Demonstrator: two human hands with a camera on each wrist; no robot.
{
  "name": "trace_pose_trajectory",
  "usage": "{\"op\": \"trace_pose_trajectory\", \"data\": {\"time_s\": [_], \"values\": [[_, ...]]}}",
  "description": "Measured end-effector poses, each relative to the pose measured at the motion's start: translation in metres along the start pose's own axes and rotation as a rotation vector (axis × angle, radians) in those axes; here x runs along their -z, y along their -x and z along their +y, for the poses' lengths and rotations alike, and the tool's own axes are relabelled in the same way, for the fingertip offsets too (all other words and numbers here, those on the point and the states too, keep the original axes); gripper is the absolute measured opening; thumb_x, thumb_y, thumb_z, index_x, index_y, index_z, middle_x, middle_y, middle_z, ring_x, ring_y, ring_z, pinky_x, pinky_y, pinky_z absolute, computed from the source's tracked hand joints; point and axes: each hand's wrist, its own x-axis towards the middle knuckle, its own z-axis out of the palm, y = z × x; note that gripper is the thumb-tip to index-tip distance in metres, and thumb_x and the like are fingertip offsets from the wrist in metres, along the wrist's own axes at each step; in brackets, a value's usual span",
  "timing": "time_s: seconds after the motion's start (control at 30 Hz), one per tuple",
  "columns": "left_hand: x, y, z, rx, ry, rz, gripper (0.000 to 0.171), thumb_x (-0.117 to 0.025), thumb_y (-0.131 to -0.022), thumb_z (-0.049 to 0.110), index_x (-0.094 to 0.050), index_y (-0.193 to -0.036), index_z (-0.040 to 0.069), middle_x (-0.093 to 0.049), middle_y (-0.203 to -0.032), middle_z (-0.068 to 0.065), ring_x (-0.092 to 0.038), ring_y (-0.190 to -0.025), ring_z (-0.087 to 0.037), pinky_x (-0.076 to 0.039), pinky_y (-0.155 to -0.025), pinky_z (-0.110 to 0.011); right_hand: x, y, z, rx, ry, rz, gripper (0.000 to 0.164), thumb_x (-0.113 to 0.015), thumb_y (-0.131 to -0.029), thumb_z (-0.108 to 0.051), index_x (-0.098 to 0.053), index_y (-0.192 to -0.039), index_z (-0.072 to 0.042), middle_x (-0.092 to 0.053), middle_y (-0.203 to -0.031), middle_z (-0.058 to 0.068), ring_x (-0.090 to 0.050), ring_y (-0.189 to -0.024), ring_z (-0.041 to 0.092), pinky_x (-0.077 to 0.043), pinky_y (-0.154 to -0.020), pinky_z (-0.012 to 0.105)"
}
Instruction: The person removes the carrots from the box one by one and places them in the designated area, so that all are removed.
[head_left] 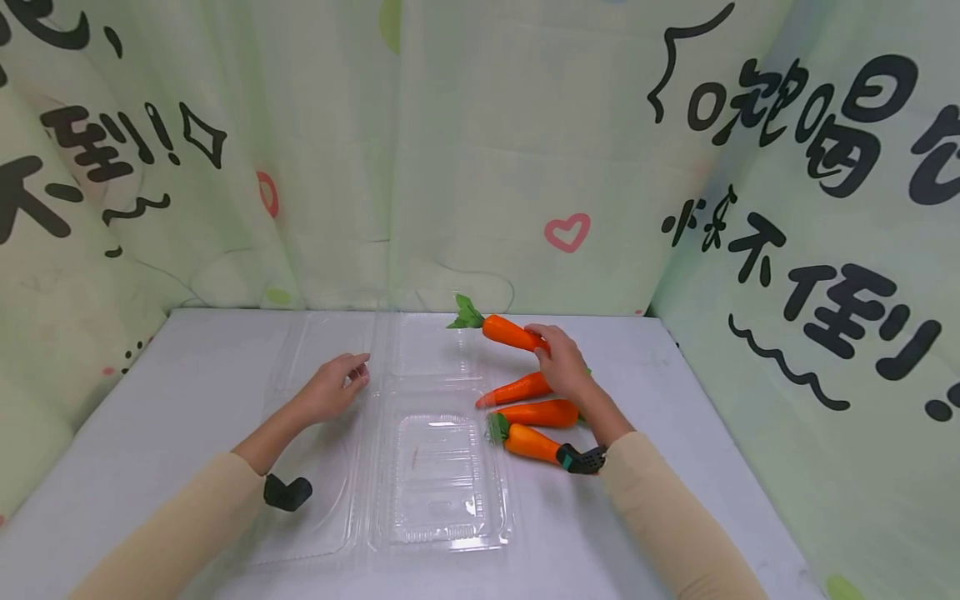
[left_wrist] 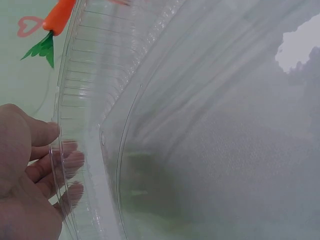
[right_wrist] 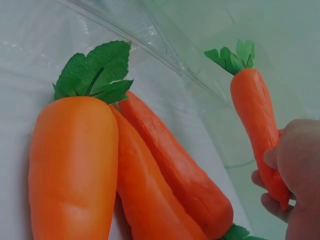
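Note:
In the head view, my right hand (head_left: 561, 360) holds an orange toy carrot (head_left: 510, 332) by its narrow end, green leaves pointing left. The right wrist view shows the fingers wrapped round that tip. Three more carrots lie beneath this arm: a slim one (head_left: 519, 389), a middle one (head_left: 542, 413) and a thick one (head_left: 531, 442). My left hand (head_left: 333, 390) is over the left side of a clear plastic hinged box (head_left: 442, 521). Close up, the thumb is at the clear plastic rim (left_wrist: 62, 100) and the other fingers show through the plastic.
More clear plastic (head_left: 423, 350) shows at the back of the white table (head_left: 172, 375). A light green printed curtain (head_left: 480, 167) encloses the back and sides. Black wrist devices (head_left: 287, 493) are on both arms.

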Motion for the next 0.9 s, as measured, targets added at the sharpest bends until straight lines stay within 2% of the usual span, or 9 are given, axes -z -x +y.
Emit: {"op": "trace_pose_trajectory", "data": {"time_s": [0.9], "values": [[-0.001,0.001,-0.002,-0.007,0.002,0.008,0.044,-0.052,-0.098,0.009,-0.044,-0.137,-0.012,-0.060,-0.106,-0.017,-0.058,-0.100,-0.029,-0.051,-0.090,-0.047,0.008,0.008,0.026,-0.002,0.038,-0.037,0.041,-0.050,-0.098,-0.001,-0.050,-0.138,-0.012,-0.051,-0.137,0.011,-0.050,-0.121,0.029,-0.045,-0.105,0.047]]}}
